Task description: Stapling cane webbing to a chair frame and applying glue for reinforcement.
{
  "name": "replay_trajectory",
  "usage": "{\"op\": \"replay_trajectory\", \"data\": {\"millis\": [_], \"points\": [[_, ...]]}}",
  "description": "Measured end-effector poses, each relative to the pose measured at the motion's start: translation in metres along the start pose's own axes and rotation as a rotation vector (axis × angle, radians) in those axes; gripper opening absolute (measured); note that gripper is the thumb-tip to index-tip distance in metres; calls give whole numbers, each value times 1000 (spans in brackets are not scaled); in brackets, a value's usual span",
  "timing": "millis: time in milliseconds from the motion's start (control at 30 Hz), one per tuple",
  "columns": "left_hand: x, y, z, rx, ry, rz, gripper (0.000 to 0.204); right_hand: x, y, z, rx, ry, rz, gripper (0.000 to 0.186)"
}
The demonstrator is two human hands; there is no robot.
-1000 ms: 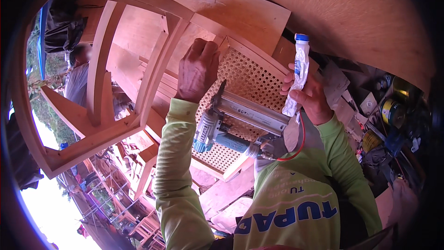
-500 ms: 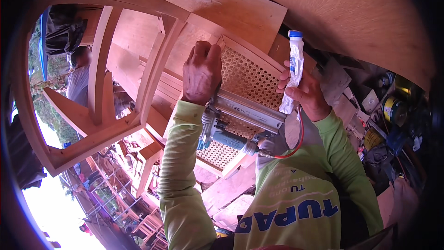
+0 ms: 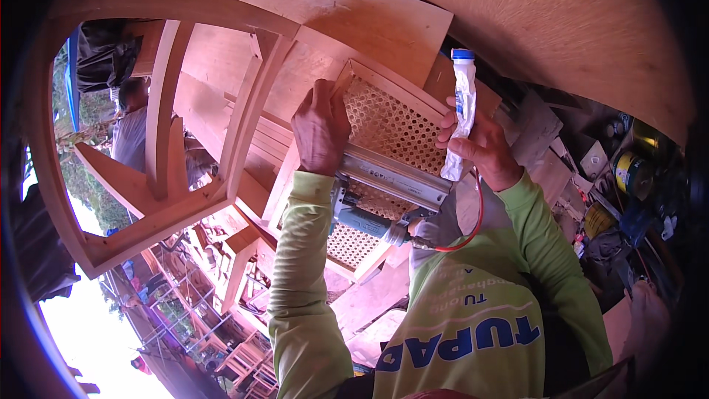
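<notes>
My right hand (image 3: pixel 486 149) is closed round a crumpled white squeeze tube (image 3: pixel 464 100) with a blue cap, held upright over the right side of a wooden frame (image 3: pixel 402 80) filled with woven cane webbing (image 3: pixel 384 122). At the frame's upper left corner, my left hand (image 3: pixel 322 131) has its fingers curled together; what they grip, if anything, is hidden. Below both hands a teal air nailer (image 3: pixel 362 222) with a long metal magazine (image 3: pixel 399 177) lies across the cane. A red air hose (image 3: pixel 478 225) curves from its fitting up toward my right wrist.
An open wooden frame with curved rails (image 3: pixel 164 103) stands at left, a person (image 3: pixel 131 133) behind it. Plywood sheets (image 3: pixel 354 15) lie beyond the cane panel. Tins (image 3: pixel 631 174) and offcuts crowd the right side. Stacked wooden pieces (image 3: pixel 240 358) show at lower left.
My left hand has shifted slightly down and turned, its fingers now at the frame's corner. The tube stays in my right hand, nearly unmoved. The view has shifted a little.
</notes>
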State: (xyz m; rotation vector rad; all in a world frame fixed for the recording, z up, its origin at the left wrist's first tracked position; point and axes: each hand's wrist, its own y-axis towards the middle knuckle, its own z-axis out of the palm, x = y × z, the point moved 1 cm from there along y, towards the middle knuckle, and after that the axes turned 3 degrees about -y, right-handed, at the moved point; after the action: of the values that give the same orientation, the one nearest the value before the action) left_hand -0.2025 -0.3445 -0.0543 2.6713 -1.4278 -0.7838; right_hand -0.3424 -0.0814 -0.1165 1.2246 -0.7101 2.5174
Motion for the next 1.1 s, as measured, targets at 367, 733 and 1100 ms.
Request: {"op": "replay_trajectory", "data": {"millis": [367, 733, 1100], "points": [[-3, -10, 1, -170, -119, -109, 13, -1, 1, -2, 30, -14, 0, 78], [-7, -4, 13, -127, -211, -121, 14, 2, 1, -4, 41, -11, 0, 77], [-25, -12, 13, -124, -46, -167, 14, 3, 2, -5, 45, -19, 31, 78]]}}
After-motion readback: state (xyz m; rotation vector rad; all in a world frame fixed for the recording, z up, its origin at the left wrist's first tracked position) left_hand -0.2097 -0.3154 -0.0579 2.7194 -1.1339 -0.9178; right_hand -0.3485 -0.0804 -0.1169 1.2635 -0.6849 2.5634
